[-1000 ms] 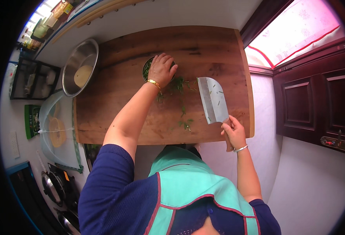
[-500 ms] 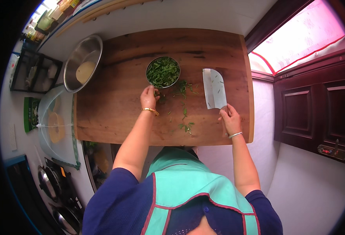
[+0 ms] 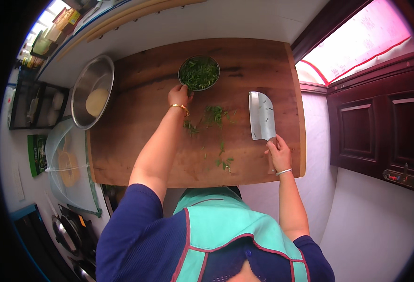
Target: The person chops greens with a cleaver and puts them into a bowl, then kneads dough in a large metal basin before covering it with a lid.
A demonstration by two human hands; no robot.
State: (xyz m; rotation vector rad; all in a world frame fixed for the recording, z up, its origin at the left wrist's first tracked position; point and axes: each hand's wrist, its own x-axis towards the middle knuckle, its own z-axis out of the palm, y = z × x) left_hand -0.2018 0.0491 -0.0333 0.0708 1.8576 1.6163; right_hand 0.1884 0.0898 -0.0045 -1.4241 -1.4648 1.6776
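Observation:
A round metal bowl (image 3: 219, 75) full of chopped green leaves (image 3: 199, 72) stands toward the far side of the wooden board. At its near-left rim, my left hand (image 3: 179, 95) is closed on the edge, the fingertips partly hidden. On the right, my right hand (image 3: 279, 152) grips the wooden handle of a cleaver (image 3: 262, 115). The cleaver's broad blade lies flat over the board, pointing away from me, with bits of green stuck to it. Between the bowl and me are loose chopped greens (image 3: 215, 115) in small scattered heaps.
A large steel basin (image 3: 107, 101) with a pale dough ball (image 3: 97, 102) stands tilted-looking at the board's left edge. Beyond it are a black rack (image 3: 38, 105) and a mesh food cover (image 3: 66, 164). The wooden board (image 3: 136, 141) ends near my apron; a dark door (image 3: 381, 127) is at right.
My left hand has moved away from me, taking hold of the bowl's rim, and the bowl has shifted farther from the loose greens. My right hand still holds the cleaver.

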